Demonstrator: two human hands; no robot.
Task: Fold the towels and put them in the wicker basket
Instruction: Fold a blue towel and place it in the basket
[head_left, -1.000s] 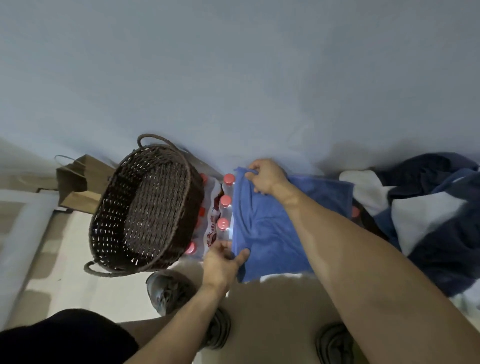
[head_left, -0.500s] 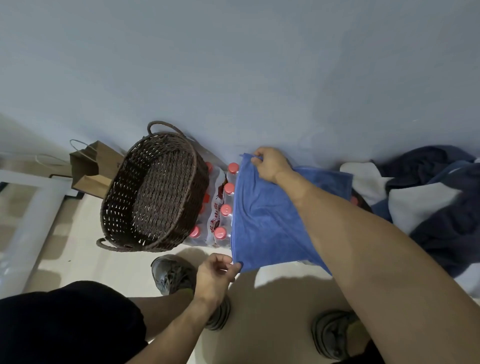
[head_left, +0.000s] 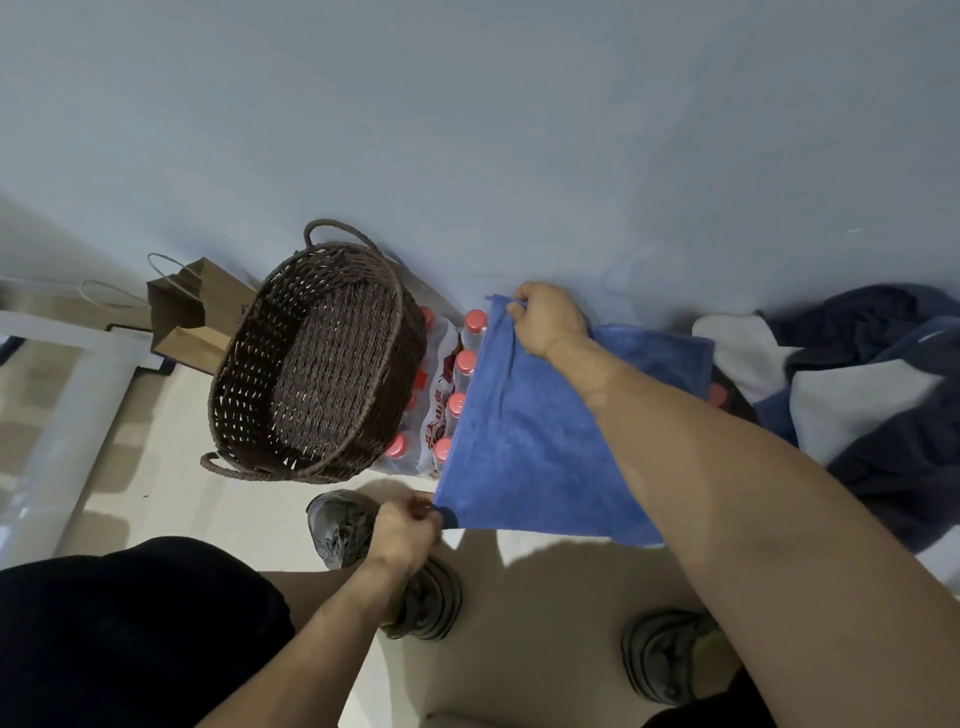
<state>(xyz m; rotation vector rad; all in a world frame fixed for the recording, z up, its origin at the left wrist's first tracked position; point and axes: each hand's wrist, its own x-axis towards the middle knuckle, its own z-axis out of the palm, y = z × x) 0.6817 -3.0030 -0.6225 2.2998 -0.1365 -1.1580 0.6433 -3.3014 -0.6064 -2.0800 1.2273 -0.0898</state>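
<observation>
A pale blue-grey wall (head_left: 467, 130) meets a light tiled floor (head_left: 171, 499) in a dim room, seen from above by a person standing close to the wall. A blue towel (head_left: 524, 441) is stretched between two bare hands, lifted over a shrink-wrapped pack of water bottles (head_left: 447, 395) with red caps. The right hand (head_left: 548, 319), reached out toward the wall, has its fingers curled round the towel's far corner. The left hand (head_left: 408, 527), nearer the body, pinches the near corner between thumb and curled fingers. The towel's right part lies hidden behind the right forearm. Just left of the bottles sits the dark brown wicker basket (head_left: 249, 374), tilted against the pack with its opening toward the camera and nothing visible inside. A brown paper bag (head_left: 197, 306) with cord handles stands left of the basket, by the wall. At the right edge lies a heap of navy and white fabric (head_left: 857, 405), well apart from the basket. Two grey shoes (head_left: 343, 525) show on the floor below the hands.
</observation>
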